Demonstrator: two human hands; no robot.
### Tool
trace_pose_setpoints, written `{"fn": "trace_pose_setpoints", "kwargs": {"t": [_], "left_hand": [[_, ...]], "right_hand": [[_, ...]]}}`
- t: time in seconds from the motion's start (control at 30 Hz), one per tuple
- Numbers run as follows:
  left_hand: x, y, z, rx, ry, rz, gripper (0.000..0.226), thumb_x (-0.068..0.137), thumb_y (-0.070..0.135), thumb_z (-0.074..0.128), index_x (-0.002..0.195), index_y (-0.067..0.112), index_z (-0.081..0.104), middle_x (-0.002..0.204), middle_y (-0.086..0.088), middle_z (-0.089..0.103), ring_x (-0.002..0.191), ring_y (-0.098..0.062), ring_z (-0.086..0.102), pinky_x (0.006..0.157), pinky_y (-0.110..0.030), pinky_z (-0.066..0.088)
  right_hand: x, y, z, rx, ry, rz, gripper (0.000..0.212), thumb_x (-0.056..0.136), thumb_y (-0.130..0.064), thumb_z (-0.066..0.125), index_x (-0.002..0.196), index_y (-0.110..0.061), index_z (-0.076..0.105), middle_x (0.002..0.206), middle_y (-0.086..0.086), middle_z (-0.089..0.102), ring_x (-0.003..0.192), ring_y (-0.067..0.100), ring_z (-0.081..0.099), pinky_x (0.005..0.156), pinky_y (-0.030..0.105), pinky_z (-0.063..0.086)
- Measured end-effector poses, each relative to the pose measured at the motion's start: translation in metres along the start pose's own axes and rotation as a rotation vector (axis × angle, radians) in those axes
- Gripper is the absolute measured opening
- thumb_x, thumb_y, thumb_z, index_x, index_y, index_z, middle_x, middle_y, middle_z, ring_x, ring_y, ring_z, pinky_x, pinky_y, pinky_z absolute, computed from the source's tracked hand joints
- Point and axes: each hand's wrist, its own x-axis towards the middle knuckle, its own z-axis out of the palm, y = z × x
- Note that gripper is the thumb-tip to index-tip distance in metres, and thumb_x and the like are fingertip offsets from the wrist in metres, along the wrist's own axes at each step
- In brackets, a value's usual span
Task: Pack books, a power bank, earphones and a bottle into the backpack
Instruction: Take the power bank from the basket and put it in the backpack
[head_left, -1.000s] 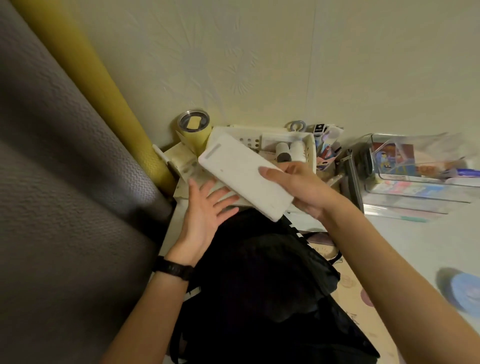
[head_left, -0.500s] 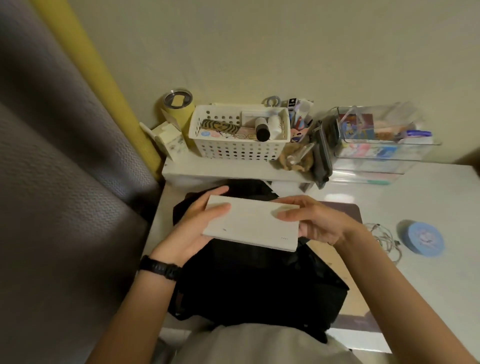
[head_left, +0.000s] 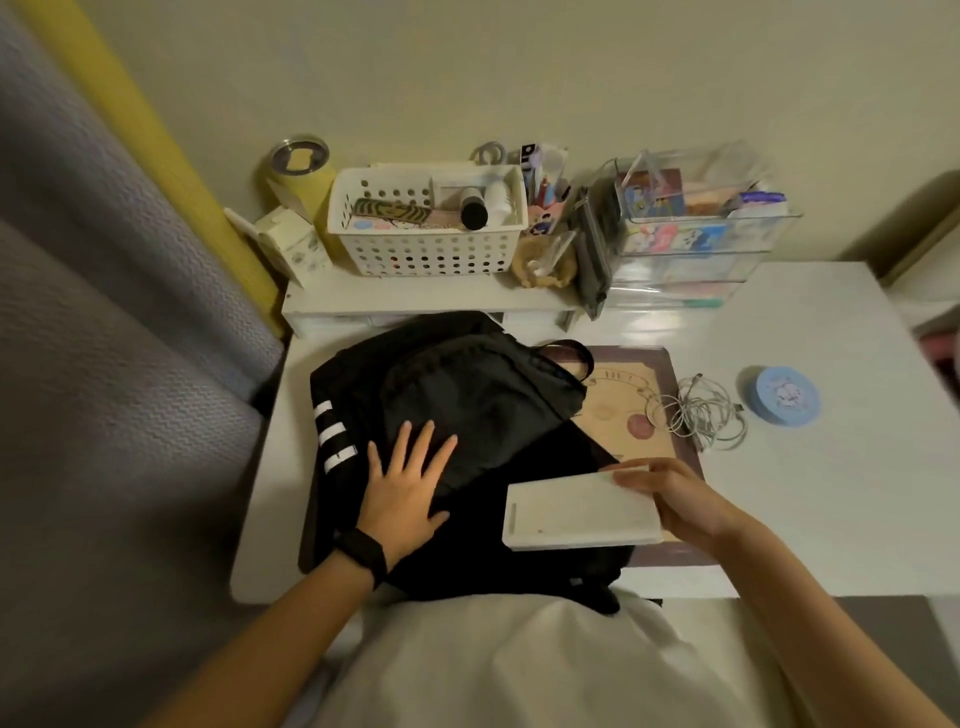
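A black backpack (head_left: 467, 395) with white stripes lies flat on the white desk (head_left: 810, 467). My left hand (head_left: 408, 483) rests palm down on it, fingers spread, holding nothing. My right hand (head_left: 675, 501) grips the right end of a flat white power bank (head_left: 576, 512), held level over the backpack's near right corner. A tangle of white earphone cable (head_left: 696, 413) lies on the desk to the right of the backpack. A yellow tumbler (head_left: 301, 171) with a clear lid stands at the back left.
A low white shelf (head_left: 431, 299) at the back carries a perforated white basket (head_left: 426, 223) of small items and a clear plastic organiser (head_left: 701, 223). A round blue tin (head_left: 787, 395) sits right of the cables. A patterned mat (head_left: 631, 400) lies under the backpack. A grey curtain (head_left: 104, 364) hangs left.
My left hand let go of the power bank and dropped flat onto the backpack. My right hand carried the power bank down and to the right. The view tilted down towards the desk.
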Motion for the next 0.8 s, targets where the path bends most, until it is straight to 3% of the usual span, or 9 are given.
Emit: {"fn": "trace_pose_setpoints", "kwargs": {"t": [0.07, 0.13, 0.23, 0.3, 0.37, 0.57, 0.63, 0.7, 0.8], "left_hand": [[-0.001, -0.003, -0.001, -0.013, 0.022, -0.050, 0.089, 0.063, 0.042, 0.082, 0.138, 0.010, 0.047, 0.146, -0.013, 0.043, 0.134, -0.038, 0.040, 0.097, -0.055, 0.045], [-0.005, -0.007, -0.011, -0.079, 0.119, -0.107, 0.062, 0.067, 0.034, 0.083, 0.117, 0.005, 0.059, 0.127, -0.015, 0.060, 0.115, -0.033, 0.060, 0.077, -0.041, 0.058], [-0.009, -0.013, -0.044, -0.203, 0.309, -0.186, 0.028, 0.086, 0.032, 0.065, 0.100, 0.008, 0.058, 0.086, -0.011, 0.070, 0.072, -0.029, 0.069, 0.054, -0.034, 0.053], [-0.007, -0.019, -0.073, -0.257, 0.425, -0.231, 0.019, 0.090, 0.026, 0.060, 0.094, 0.008, 0.057, 0.074, -0.013, 0.067, 0.067, -0.034, 0.065, 0.053, -0.034, 0.045], [-0.003, -0.026, -0.099, -0.299, 0.500, -0.271, 0.017, 0.090, 0.024, 0.061, 0.092, 0.007, 0.057, 0.071, -0.016, 0.064, 0.066, -0.037, 0.063, 0.052, -0.035, 0.041], [-0.010, -0.032, -0.102, -0.422, 0.470, -0.320, 0.019, 0.085, 0.026, 0.067, 0.079, 0.015, 0.053, 0.063, -0.003, 0.056, 0.062, -0.032, 0.059, 0.050, -0.030, 0.037], [-0.016, -0.027, -0.093, -0.453, 0.436, -0.325, 0.018, 0.085, 0.026, 0.067, 0.080, 0.017, 0.052, 0.071, -0.004, 0.062, 0.066, -0.030, 0.061, 0.052, -0.034, 0.045], [-0.020, -0.023, -0.087, -0.455, 0.415, -0.340, 0.017, 0.085, 0.026, 0.067, 0.082, 0.016, 0.054, 0.077, -0.005, 0.064, 0.069, -0.029, 0.061, 0.055, -0.036, 0.048], [-0.022, -0.018, -0.086, -0.457, 0.396, -0.341, 0.018, 0.084, 0.027, 0.068, 0.082, 0.018, 0.053, 0.075, -0.002, 0.065, 0.067, -0.026, 0.060, 0.053, -0.032, 0.042]], "right_hand": [[-0.001, 0.010, -0.004, 0.037, 0.012, 0.016, 0.033, 0.071, -0.025, 0.067, 0.099, -0.010, 0.075, 0.103, 0.025, 0.067, 0.092, 0.035, 0.065, 0.077, 0.041, 0.050], [-0.001, 0.015, -0.002, 0.087, 0.009, 0.026, 0.035, 0.071, -0.025, 0.066, 0.101, -0.008, 0.074, 0.099, 0.024, 0.066, 0.090, 0.034, 0.064, 0.072, 0.037, 0.050], [0.001, 0.015, 0.014, 0.138, -0.054, 0.040, 0.032, 0.078, -0.020, 0.065, 0.104, -0.002, 0.070, 0.082, 0.016, 0.065, 0.068, 0.024, 0.063, 0.051, 0.026, 0.047], [0.004, 0.015, 0.033, 0.122, -0.081, 0.046, 0.025, 0.088, -0.017, 0.057, 0.103, 0.000, 0.068, 0.063, 0.005, 0.055, 0.046, 0.013, 0.050, 0.035, 0.020, 0.032], [0.014, 0.018, 0.057, 0.162, -0.115, 0.047, 0.025, 0.090, -0.016, 0.056, 0.106, 0.000, 0.066, 0.060, 0.002, 0.050, 0.042, 0.011, 0.040, 0.032, 0.020, 0.024], [0.045, 0.024, 0.145, 0.266, -0.181, 0.107, 0.031, 0.092, -0.018, 0.058, 0.120, -0.007, 0.058, 0.064, 0.001, 0.053, 0.035, 0.006, 0.038, 0.031, 0.016, 0.025], [0.055, 0.023, 0.172, 0.286, -0.191, 0.121, 0.028, 0.093, -0.019, 0.058, 0.117, -0.004, 0.057, 0.070, 0.002, 0.058, 0.041, 0.006, 0.050, 0.035, 0.016, 0.037], [0.066, 0.026, 0.192, 0.355, -0.197, 0.197, 0.033, 0.093, -0.017, 0.060, 0.121, 0.000, 0.054, 0.093, 0.009, 0.063, 0.065, 0.011, 0.063, 0.047, 0.019, 0.051], [0.082, 0.041, 0.215, 0.408, -0.137, 0.307, 0.046, 0.094, -0.011, 0.057, 0.134, 0.003, 0.041, 0.124, 0.018, 0.050, 0.094, 0.028, 0.062, 0.051, 0.026, 0.058]]}}
